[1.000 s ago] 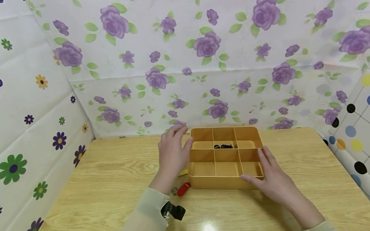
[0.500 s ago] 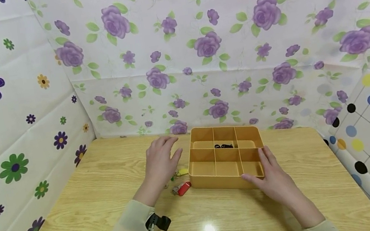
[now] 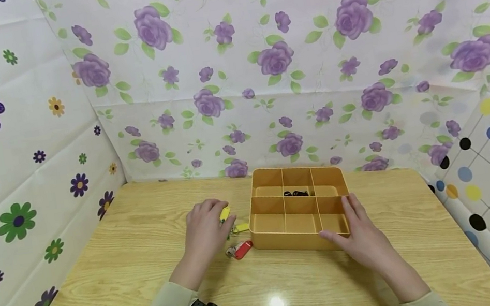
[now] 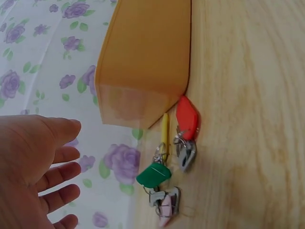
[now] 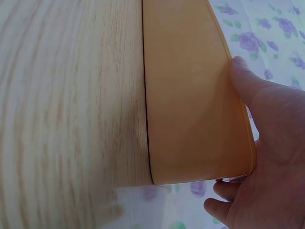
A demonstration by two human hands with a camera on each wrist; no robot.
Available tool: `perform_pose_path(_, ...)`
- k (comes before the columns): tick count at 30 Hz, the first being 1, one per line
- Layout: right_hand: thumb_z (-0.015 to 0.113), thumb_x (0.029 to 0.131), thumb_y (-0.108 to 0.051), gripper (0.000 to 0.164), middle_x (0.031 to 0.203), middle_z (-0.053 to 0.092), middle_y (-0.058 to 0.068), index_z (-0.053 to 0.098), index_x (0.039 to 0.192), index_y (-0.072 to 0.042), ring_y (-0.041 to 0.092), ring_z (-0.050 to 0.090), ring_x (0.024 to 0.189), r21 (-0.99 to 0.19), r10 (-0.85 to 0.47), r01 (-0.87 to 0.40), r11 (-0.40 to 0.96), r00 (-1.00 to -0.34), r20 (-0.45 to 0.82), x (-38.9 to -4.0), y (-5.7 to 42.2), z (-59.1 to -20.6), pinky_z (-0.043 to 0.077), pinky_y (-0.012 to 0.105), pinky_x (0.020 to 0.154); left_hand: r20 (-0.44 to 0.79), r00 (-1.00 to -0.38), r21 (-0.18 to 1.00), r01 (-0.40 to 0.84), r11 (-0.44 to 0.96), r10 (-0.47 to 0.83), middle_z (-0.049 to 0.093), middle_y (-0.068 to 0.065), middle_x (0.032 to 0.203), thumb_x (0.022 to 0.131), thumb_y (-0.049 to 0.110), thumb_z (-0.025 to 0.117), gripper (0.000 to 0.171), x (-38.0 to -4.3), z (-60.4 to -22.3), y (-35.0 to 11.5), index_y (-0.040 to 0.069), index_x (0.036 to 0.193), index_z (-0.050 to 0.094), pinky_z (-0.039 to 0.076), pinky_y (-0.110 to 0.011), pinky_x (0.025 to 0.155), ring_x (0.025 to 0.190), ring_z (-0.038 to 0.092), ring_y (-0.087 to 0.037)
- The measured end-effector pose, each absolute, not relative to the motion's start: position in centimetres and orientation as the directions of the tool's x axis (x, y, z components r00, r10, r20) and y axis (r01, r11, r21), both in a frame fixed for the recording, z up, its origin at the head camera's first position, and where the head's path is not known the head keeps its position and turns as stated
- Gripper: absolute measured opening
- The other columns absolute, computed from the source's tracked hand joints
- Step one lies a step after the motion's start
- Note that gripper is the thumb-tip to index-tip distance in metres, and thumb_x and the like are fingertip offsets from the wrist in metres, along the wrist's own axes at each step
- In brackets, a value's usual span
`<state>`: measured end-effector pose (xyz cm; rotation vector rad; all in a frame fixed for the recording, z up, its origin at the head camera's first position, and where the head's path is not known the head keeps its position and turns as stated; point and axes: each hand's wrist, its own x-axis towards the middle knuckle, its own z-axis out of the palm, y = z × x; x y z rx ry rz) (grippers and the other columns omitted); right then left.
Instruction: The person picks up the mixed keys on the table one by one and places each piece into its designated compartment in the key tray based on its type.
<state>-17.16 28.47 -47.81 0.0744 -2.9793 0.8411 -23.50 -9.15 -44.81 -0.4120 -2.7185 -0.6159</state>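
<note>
My left hand point(image 3: 203, 230) hovers over the table left of the box, its fingers relaxed and nothing between them in the left wrist view. Close to it lie keys with coloured tags: a red tag point(image 4: 187, 118), a yellow tag point(image 4: 165, 133), a green tag point(image 4: 154, 175) and a pale pink tag point(image 4: 166, 210). Another yellow tag point(image 3: 225, 213) shows beside the left fingertips in the head view. My right hand point(image 3: 366, 235) grips the near right corner of a tan organizer box point(image 3: 281, 241), thumb on the front rim and fingers along the right side.
Small black items point(image 3: 297, 194) lie in the back middle compartment of the box. The wooden table point(image 3: 143, 230) ends at a flowered cloth backdrop point(image 3: 240, 122). Patterned cloths also hang at the left and right.
My left hand has drawn away from the box's left side, moving left and then nearer, over the tagged keys, more of which now show. The right hand stays at the box corner.
</note>
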Motion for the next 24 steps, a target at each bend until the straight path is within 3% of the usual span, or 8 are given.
perform_pose_path(13,0.065,0.103,-0.073,0.119,0.182,-0.005,0.025,0.006,0.175,0.001,0.061,0.039,0.151,-0.52,-0.033,-0.062,0.852,-0.997,0.065,-17.1,28.4,-47.8,0.058,0.068,0.094,0.337,-0.924,0.347,0.298,0.889,0.179,0.07,-0.017,0.137,0.101,0.036,0.085,0.038,-23.5,-47.7,-10.0,0.005,0.123,0.08,0.042,-0.067,0.112,0.128,0.059,-0.043)
perform_pose_path(24,0.065,0.103,-0.071,0.118,0.182,-0.004,0.025,0.005,0.176,0.0,0.061,0.037,0.152,-0.517,-0.034,-0.067,0.853,-0.997,0.072,-17.1,28.5,-47.9,0.056,0.07,0.097,0.306,-0.937,0.363,0.278,0.889,0.169,0.06,-0.023,0.151,0.099,0.035,0.087,0.036,-24.2,-49.5,-9.9,0.007,0.121,0.082,0.042,-0.072,0.113,0.139,0.052,-0.049)
